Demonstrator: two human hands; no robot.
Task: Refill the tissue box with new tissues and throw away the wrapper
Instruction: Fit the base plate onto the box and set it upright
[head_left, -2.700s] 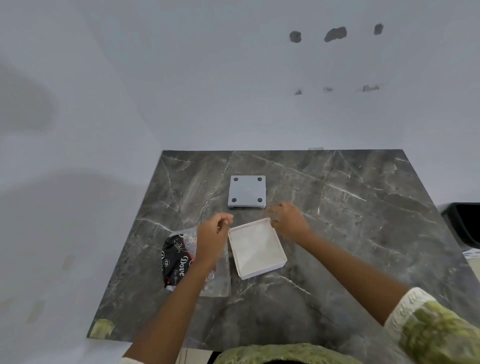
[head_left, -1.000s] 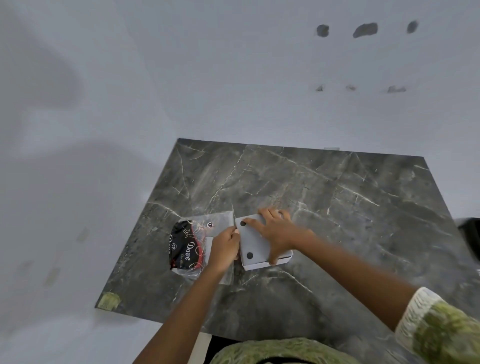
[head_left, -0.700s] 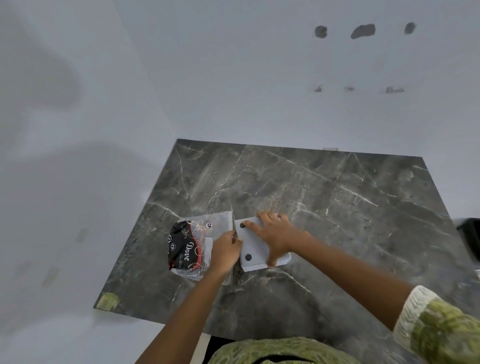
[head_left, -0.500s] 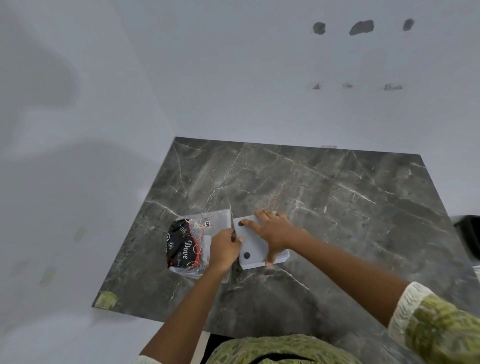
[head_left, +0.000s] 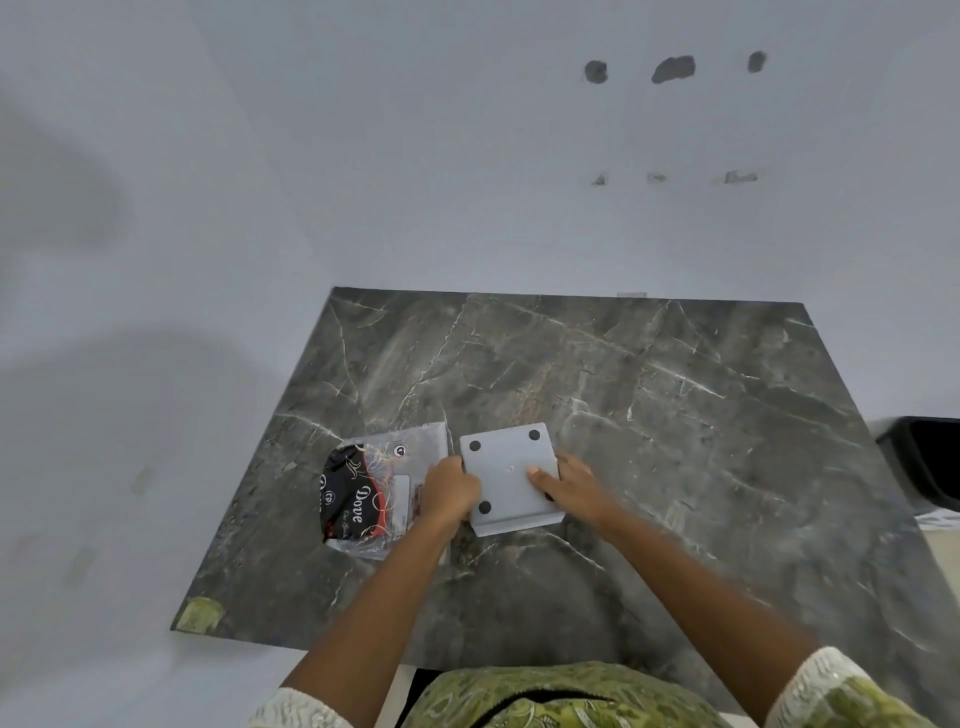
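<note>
The white square tissue box (head_left: 506, 470) lies upside down on the dark marble table (head_left: 675, 415), its grey base panel with black rubber feet facing up. My left hand (head_left: 449, 491) grips the box's left side. On the right side my right hand (head_left: 569, 480) holds it, thumb resting on the base panel. The tissues are hidden inside. The clear plastic wrapper (head_left: 382, 486) with a black and red printed label lies flat just left of the box, partly under my left hand.
A black bin (head_left: 922, 462) stands off the table's right edge. White walls rise behind and to the left of the table. A greenish patch (head_left: 200, 614) marks the table's near-left corner.
The base panel went from the far side of the table onto the open box. My right hand has slid from on top of it to the box's right side; both hands now clasp the box.
</note>
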